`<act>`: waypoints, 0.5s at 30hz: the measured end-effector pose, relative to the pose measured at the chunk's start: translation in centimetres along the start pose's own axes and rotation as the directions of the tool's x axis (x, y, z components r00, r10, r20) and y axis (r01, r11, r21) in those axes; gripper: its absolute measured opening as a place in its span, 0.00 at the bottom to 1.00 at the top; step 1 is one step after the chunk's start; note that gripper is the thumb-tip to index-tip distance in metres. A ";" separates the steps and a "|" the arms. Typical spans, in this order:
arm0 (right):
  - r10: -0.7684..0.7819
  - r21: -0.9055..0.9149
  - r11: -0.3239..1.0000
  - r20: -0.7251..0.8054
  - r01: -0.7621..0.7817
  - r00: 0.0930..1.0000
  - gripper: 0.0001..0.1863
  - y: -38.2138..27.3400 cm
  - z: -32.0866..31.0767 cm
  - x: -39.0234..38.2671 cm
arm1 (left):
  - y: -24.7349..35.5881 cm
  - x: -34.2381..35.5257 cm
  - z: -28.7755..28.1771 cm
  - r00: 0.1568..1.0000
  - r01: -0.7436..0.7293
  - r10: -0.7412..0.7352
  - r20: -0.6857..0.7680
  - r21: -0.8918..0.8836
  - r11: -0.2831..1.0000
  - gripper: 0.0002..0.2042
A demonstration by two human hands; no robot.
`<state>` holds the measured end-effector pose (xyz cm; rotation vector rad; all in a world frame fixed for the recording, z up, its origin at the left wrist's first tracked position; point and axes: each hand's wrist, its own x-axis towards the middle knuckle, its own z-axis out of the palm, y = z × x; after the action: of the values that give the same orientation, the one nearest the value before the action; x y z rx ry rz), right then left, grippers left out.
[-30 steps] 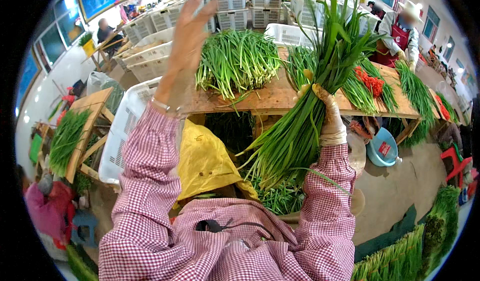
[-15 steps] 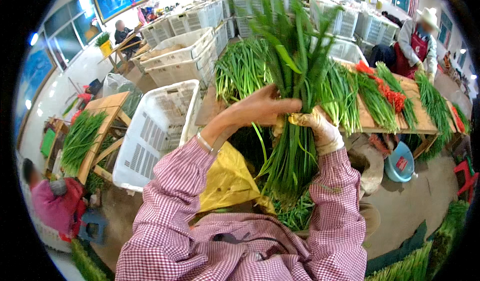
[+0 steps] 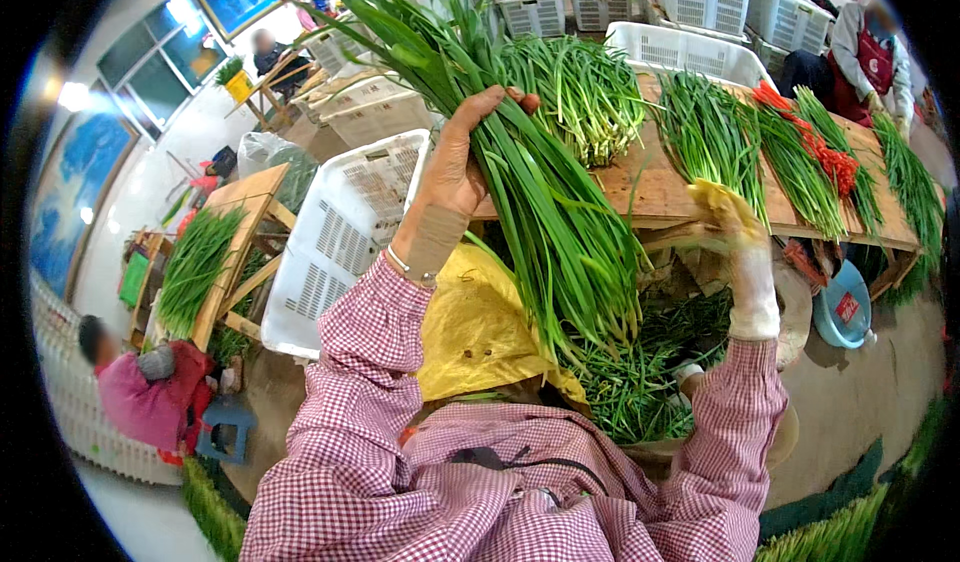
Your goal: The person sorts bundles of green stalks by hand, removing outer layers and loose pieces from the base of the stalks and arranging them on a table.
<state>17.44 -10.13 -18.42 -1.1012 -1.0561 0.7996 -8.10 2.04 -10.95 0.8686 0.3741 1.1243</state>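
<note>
A long wooden table (image 3: pixel 655 167) is being partly covered by laid bunches of greens (image 3: pixel 710 132); that share of the work is being judged as done. To its left, a white crate (image 3: pixel 300 297) is being kept. Below the table edge, a heap of loose greens (image 3: pixel 650 387) is being noted next to a yellow sheet (image 3: pixel 475 327); this is being judged as work left. The held bunch (image 3: pixel 565 217) is being raised at a slant before the table, its lower end over the heap; no tie is being seen on it, so it is being rated unfinished. It is being gripped around by the left hand (image 3: pixel 475 147), fingers curled closed. The gloved right hand (image 3: pixel 735 222), blurred, is being held apart, fingers loosely open, nothing being seen in it. Red strips (image 3: pixel 840 174) are being carried on a laid bunch.
</note>
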 end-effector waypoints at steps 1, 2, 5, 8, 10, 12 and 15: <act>-0.047 -0.048 0.998 -0.106 0.042 0.993 0.16 0.0 -0.1 -0.6 | 0.2 -0.1 0.0 1.000 0.002 -0.001 -0.030 0.020 1.000 0.11; -0.113 -0.033 0.993 -0.097 0.110 0.989 0.15 -0.3 0.4 -1.2 | 0.2 0.1 -0.4 1.000 -0.008 0.009 -0.027 0.023 1.000 0.12; -0.329 -0.185 0.928 -0.008 0.322 0.944 0.14 -1.9 4.9 -2.3 | -0.2 0.6 -1.2 0.999 -0.002 0.003 -0.036 0.030 1.000 0.12; -0.423 -0.483 0.745 0.190 0.460 0.886 0.13 -1.6 8.9 -1.3 | -0.9 0.1 -0.6 0.998 0.036 -0.036 -0.056 0.003 0.999 0.14; -0.575 -0.542 0.567 0.280 0.621 0.769 0.10 -0.2 10.0 0.1 | -1.2 -0.1 -0.6 1.000 0.009 -0.010 -0.022 -0.039 0.999 0.14; -0.502 -0.514 0.679 0.195 0.524 0.843 0.07 -0.2 9.9 0.3 | -1.0 -0.3 -0.6 0.999 -0.009 0.009 -0.036 -0.017 1.000 0.15; -0.278 -0.089 0.953 0.119 0.289 0.953 0.06 -0.7 8.4 0.7 | -0.7 -0.1 -1.9 0.998 0.014 -0.014 -0.054 -0.005 1.000 0.14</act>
<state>9.74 -7.17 -16.76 -0.9737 -1.3247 0.5812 -8.97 2.59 -12.71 0.8317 0.4218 1.1367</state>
